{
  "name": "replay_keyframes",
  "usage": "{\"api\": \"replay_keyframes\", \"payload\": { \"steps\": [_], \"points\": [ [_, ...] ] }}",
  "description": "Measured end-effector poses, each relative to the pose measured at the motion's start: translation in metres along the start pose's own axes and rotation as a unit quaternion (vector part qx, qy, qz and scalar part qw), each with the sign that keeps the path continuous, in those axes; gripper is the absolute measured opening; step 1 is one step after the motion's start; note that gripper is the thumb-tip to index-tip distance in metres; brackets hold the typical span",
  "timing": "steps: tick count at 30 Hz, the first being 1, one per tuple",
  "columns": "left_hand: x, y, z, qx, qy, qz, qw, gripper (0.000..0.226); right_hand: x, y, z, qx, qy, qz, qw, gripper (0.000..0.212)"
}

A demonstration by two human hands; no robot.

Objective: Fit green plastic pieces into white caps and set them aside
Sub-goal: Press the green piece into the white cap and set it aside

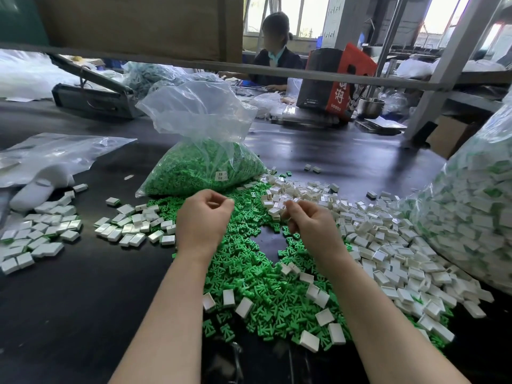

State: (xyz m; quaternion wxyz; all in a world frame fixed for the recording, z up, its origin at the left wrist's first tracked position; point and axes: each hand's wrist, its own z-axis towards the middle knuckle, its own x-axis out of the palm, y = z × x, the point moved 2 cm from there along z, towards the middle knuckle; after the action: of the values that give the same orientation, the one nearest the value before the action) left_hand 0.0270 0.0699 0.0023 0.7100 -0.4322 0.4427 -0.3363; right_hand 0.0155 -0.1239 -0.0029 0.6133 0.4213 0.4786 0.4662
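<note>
A loose heap of green plastic pieces (249, 275) covers the dark table in front of me. White caps (388, 253) lie in a wide spread to its right, with a few scattered on top of the green. My left hand (203, 217) hovers over the far part of the green heap with its fingers curled in; whatever is inside them is hidden. My right hand (311, 223) is at the near edge of the caps, fingertips pinched on what looks like a white cap (286, 216). Closed white caps (130, 225) lie in groups to the left.
A clear bag of green pieces (205, 167) stands behind my hands. A big bag of white caps (471, 217) bulges in at the right. Flat plastic bags (55, 153) lie far left. Another person (277, 51) sits across the table (83, 300), by a red-and-black bag (332, 79).
</note>
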Motion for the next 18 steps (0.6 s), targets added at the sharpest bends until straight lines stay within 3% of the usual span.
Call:
{"api": "replay_keyframes", "payload": {
  "steps": [4, 7, 13, 18],
  "points": [
    [-0.03, 0.015, 0.006, -0.043, -0.11, 0.191, 0.974, 0.011, -0.013, -0.004, 0.003, -0.01, -0.088, -0.07, 0.994, 0.026],
    [-0.042, 0.023, 0.009, -0.093, -0.149, 0.266, 0.948, 0.007, -0.021, -0.008, 0.006, -0.023, -0.123, -0.208, 0.97, 0.021],
    [-0.048, 0.029, 0.01, -0.124, -0.153, 0.337, 0.921, 0.009, -0.023, -0.015, 0.004, -0.012, -0.087, -0.436, 0.896, 0.013],
    [-0.042, 0.021, 0.009, -0.101, -0.133, 0.376, 0.911, 0.022, -0.021, -0.013, 0.003, -0.036, -0.053, -0.493, 0.868, 0.016]
  ]
}}
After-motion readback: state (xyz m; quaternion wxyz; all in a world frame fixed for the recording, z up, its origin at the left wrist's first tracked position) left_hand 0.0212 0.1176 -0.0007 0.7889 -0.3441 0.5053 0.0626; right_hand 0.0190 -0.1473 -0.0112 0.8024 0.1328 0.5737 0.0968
